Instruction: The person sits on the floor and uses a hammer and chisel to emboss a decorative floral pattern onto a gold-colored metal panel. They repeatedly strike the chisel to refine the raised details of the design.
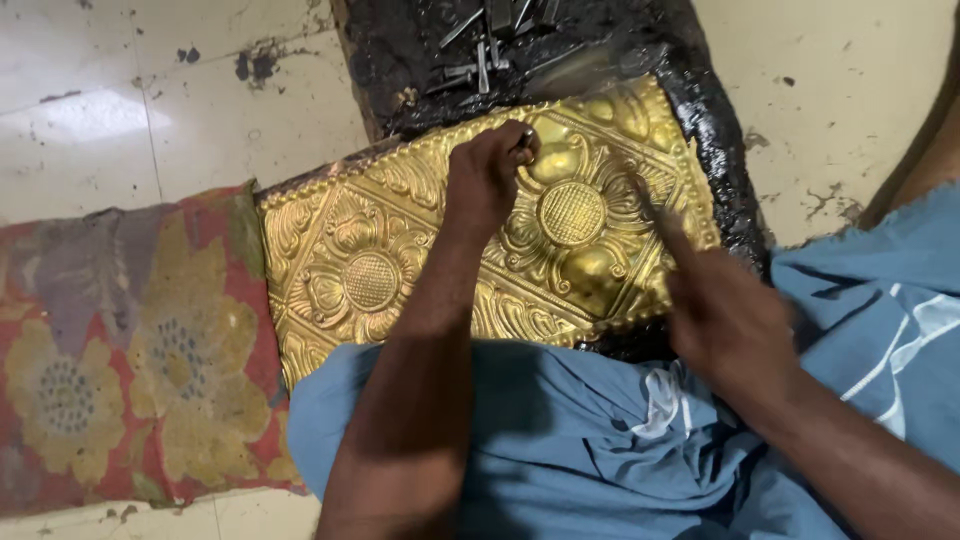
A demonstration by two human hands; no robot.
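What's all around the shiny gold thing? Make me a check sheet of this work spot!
Surface: black pitch bed on a stained pale tile floor.
Job's things: embossed gold metal sheet with flower patterns, lying on the pitch.
Clutter: small metal punches on the pitch at the top; floral cushion at the left.
Grippers: left hand holds a small punch on the sheet; right hand is blurred, gripping a blurred tool.
Cables: nothing seen.
Surroundings: blue cloth across the person's lap.
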